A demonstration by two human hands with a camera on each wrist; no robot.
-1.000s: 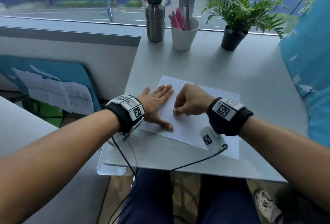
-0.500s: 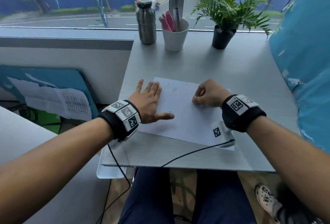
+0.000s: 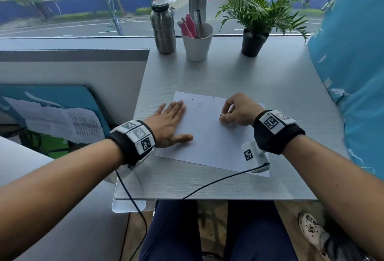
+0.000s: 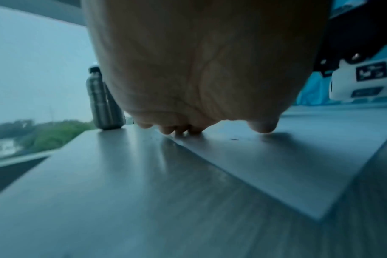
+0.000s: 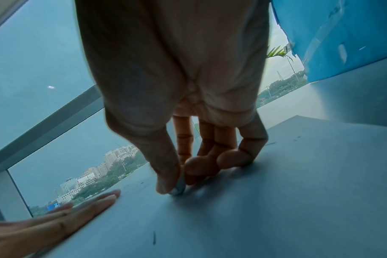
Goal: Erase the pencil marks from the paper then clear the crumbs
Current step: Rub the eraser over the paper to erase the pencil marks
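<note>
A white sheet of paper (image 3: 209, 136) lies on the grey table (image 3: 228, 77). My left hand (image 3: 170, 123) rests flat on the sheet's left edge, fingers straight and thumb spread. My right hand (image 3: 239, 111) is curled over the right part of the sheet and pinches a small pale eraser (image 5: 179, 189) between thumb and fingers, its tip on the paper (image 5: 276, 200). Faint pencil marks (image 3: 199, 105) and a few dark crumbs (image 5: 153, 237) show on the sheet. The left wrist view shows my left palm (image 4: 199, 69) above the paper (image 4: 276, 157).
At the back of the table stand a steel bottle (image 3: 163, 27), a white cup (image 3: 197, 42) with pens and a potted plant (image 3: 254, 21). A blue panel (image 3: 353, 63) borders the right side. The table's left edge drops to papers (image 3: 62, 121) on the floor.
My right hand has moved from the sheet's middle to its right part, still pinching the eraser. My left hand has stayed flat at the left edge. The head view has tilted down.
</note>
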